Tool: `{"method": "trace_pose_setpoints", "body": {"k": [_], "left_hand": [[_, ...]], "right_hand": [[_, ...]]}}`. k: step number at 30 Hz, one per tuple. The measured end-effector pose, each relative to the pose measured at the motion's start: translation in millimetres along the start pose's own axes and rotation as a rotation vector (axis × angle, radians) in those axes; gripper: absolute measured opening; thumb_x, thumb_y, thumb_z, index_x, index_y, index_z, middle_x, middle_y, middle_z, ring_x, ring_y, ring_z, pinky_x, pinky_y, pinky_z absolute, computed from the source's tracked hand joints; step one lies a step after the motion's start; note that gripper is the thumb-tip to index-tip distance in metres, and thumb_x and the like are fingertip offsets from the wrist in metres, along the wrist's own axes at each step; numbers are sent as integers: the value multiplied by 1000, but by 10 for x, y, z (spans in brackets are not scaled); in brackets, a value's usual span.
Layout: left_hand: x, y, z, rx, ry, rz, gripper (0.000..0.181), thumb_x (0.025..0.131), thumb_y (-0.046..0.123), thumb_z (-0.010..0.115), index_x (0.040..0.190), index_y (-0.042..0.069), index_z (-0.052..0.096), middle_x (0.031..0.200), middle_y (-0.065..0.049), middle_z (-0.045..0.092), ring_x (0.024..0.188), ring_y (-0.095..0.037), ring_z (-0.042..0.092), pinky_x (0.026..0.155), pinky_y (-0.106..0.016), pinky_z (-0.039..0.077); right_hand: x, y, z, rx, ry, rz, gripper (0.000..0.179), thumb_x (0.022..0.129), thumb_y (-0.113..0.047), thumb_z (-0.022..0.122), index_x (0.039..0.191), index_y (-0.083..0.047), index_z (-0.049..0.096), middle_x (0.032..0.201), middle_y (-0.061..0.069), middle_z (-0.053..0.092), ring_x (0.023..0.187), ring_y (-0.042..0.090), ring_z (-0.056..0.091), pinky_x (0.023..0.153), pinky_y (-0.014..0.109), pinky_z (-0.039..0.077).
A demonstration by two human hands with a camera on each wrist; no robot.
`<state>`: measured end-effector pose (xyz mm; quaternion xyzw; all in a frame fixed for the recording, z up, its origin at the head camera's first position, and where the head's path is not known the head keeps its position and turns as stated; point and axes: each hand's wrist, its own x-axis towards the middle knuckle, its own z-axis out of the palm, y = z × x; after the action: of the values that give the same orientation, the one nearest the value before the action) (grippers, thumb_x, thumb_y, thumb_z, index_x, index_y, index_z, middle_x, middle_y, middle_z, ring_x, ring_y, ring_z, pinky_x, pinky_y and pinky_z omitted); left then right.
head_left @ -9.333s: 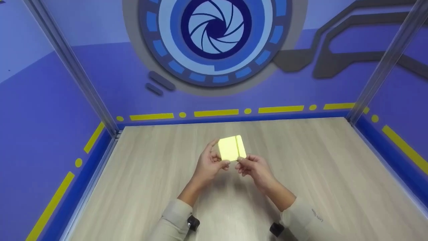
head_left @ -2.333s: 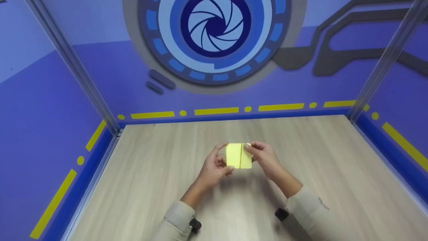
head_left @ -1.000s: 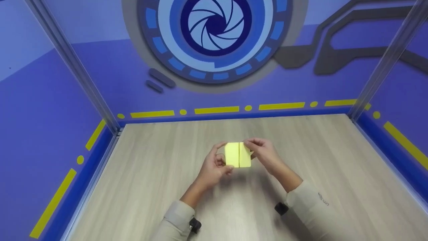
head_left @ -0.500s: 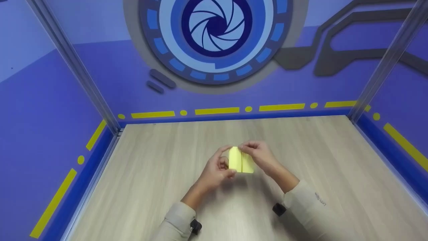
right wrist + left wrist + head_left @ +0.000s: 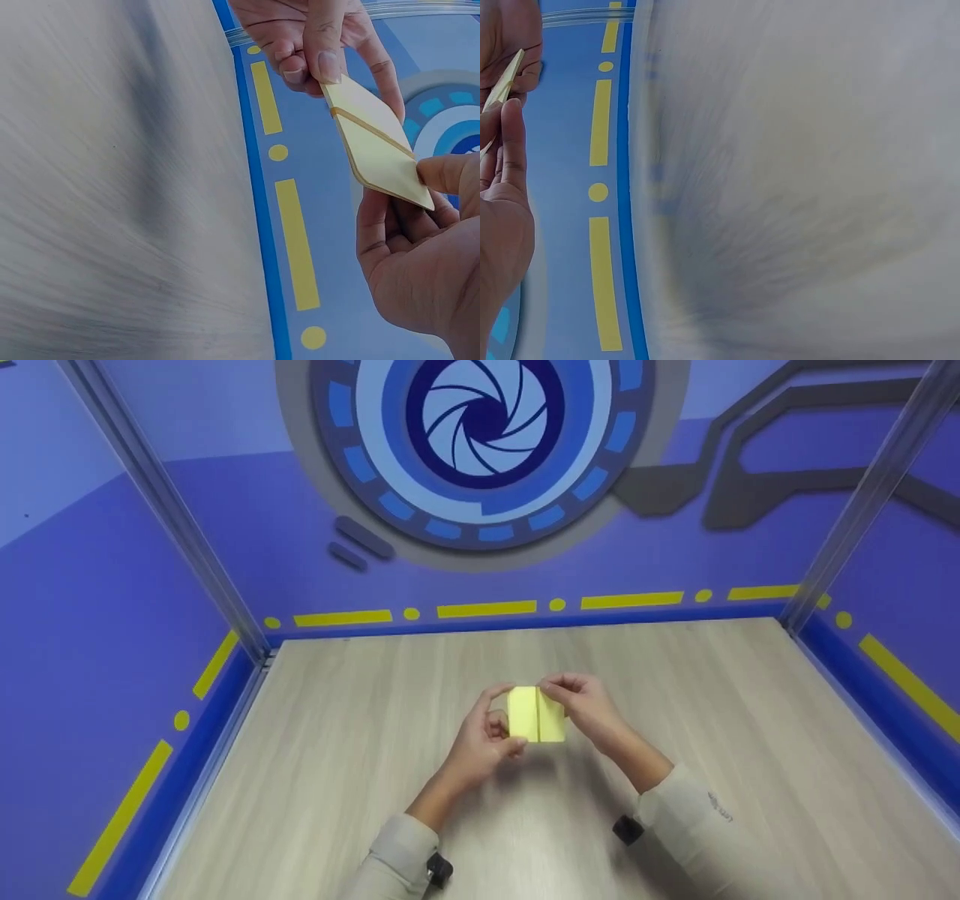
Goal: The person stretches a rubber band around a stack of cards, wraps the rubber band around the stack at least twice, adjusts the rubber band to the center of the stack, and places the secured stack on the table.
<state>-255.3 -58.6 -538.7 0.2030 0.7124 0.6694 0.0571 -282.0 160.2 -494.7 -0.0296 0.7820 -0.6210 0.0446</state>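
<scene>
A thin, square yellow pad (image 5: 523, 714) with rounded corners is held up over the table between both hands. Around it runs a narrow rubber band (image 5: 373, 131), crossing near the pad's middle. My left hand (image 5: 480, 739) grips the pad's left side, thumb at the lower corner and index finger at the upper one. With thumb and fingers my right hand (image 5: 589, 709) pinches the upper edge, the thumb tip right beside the band's end. In the left wrist view the pad (image 5: 504, 82) shows nearly edge-on, partly covered by fingers.
A pale wood-grain table (image 5: 337, 750) lies below the hands. Blue panels with yellow stripes (image 5: 486, 608) stand behind and at both sides, joined by metal posts (image 5: 172, 517). Both sleeves carry a small black device (image 5: 628, 829) near the wrist.
Since the oldest frame, my right hand has gone from the pad's lower edge to its upper edge, and the band has shifted from near the right side toward the middle. Lately the pad tilted slightly.
</scene>
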Motion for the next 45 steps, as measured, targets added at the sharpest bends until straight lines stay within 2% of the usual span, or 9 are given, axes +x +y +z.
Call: {"method": "trace_pose_setpoints", "body": {"k": [7,12,18,25,28,31,35,39,45], "left_hand": [[-31,-27,-22,-26,5,-37,85,92,-8,73,159,32,39,88,-1,66,79,-18,73,74,-35,66],[-41,-36,-44,-16,18,-54,86,93,-6,74,160,32,38,89,-3,67,79,-18,72,74,-34,66],[-41,-50,-72,12,64,-71,85,94,-3,75,164,25,35,96,-6,70,83,-17,71,75,-31,64],[-16,-74,-102,-24,132,-80,86,91,-1,80,164,15,37,102,-9,70,87,-17,72,76,-30,65],[-15,-76,-112,48,169,-56,87,88,7,86,162,11,40,100,-8,71,85,-15,71,73,-28,64],[-24,-69,-114,194,209,2,89,85,20,92,159,9,45,101,-6,70,85,-13,69,71,-23,61],[-26,-65,-93,338,243,77,88,83,30,93,156,6,50,103,-6,68,85,-11,67,72,-18,58],[-22,-79,-81,364,220,108,85,85,29,91,157,8,49,103,-5,68,82,-6,64,70,-18,57],[-21,-52,-104,322,117,96,82,91,23,86,161,12,44,109,-5,69,88,-7,68,75,-18,60]], "right_hand": [[-12,16,24,-12,-2,0,27,104,-31,69,113,-7,77,102,3,73,92,18,63,78,29,53],[-16,53,24,2,-7,7,28,104,-29,68,118,-6,75,105,4,75,91,18,66,76,30,57],[-47,115,9,33,-3,9,32,102,-22,69,126,0,71,100,5,75,86,16,67,69,29,58],[-146,238,19,11,-60,13,31,101,-16,68,126,3,68,95,8,77,83,17,71,73,29,59],[-178,267,38,30,-84,-7,32,103,-15,67,127,6,65,93,8,78,83,16,72,75,27,60],[-195,281,47,56,-82,-30,36,105,-13,65,135,6,62,92,7,78,83,15,73,75,25,61],[-219,276,62,68,-36,-44,43,105,-11,64,146,3,60,94,10,77,83,16,73,75,24,61],[-251,276,99,44,-3,-52,44,105,-9,63,148,2,60,96,12,77,84,16,73,77,23,62],[-278,329,90,-15,-45,-99,48,107,-6,60,153,3,52,93,14,75,81,15,71,75,22,61]]}}
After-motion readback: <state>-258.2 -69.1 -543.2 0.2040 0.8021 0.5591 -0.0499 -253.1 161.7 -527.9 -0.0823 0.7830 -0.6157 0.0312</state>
